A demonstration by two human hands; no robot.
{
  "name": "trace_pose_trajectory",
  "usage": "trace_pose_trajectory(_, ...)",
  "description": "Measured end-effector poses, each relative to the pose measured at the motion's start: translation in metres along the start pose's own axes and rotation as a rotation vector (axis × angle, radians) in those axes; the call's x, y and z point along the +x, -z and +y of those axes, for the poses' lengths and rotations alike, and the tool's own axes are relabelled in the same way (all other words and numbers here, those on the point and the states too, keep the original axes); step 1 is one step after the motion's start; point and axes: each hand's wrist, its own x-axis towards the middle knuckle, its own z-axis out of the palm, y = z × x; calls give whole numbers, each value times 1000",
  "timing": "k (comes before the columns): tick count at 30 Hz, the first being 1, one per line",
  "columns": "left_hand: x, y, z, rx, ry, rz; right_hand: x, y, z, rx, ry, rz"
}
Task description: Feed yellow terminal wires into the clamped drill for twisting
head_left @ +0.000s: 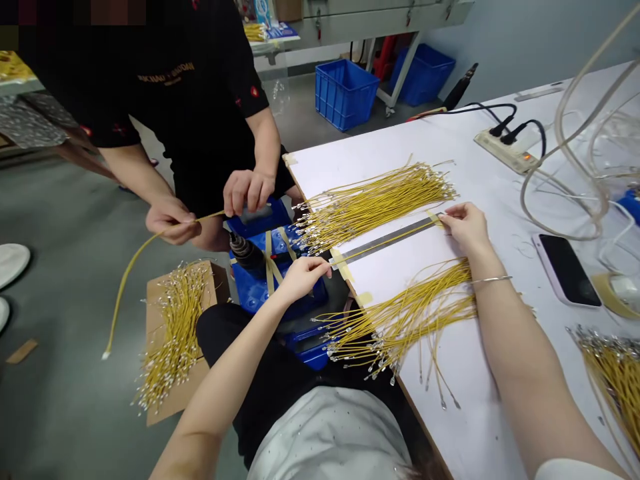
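A single **yellow crimped wire** (385, 244) lies stretched along a **steel ruler** (383, 238) on the white **tabletop** (480, 427). The ruler is fixed down with **masking tape** (340, 263) near the tabletop's left edge. The person's **right hand** (465, 228), a **bangle** (493, 280) at its wrist, pinches the wire's far end between thumb and fingers, at the ruler's taped end. The **left hand** (304, 279) is at the ruler's near end with its fingers pressed together, but whether they pinch the wire there cannot be told.

A **bundle of yellow wires** (375, 203) lies above the ruler and a **second bundle** (400, 320) below it, their metal terminals overhanging the left edge. Just past that edge sits a **blue fixture** (260, 293) carrying a **black drill chuck** (245, 253).

Across from the person, a **co-worker's hands** (173, 220) hold a long **loose wire** (135, 280) near a **pile of wires** (175, 340) on **cardboard** (155, 347). Toward the tabletop's far right corner are a **power strip** (505, 150), a **phone** (567, 270) and **clear tubing** (575, 133).
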Motion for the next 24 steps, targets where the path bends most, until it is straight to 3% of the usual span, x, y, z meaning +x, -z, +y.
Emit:
trace_pose_trajectory(13,-2,5,2,-85,6,-30,-19,8,-36,175,-150,-44)
trace_pose_trajectory(24,-13,14,5,-118,-49,-6,-23,23,-54,144,-80,-30)
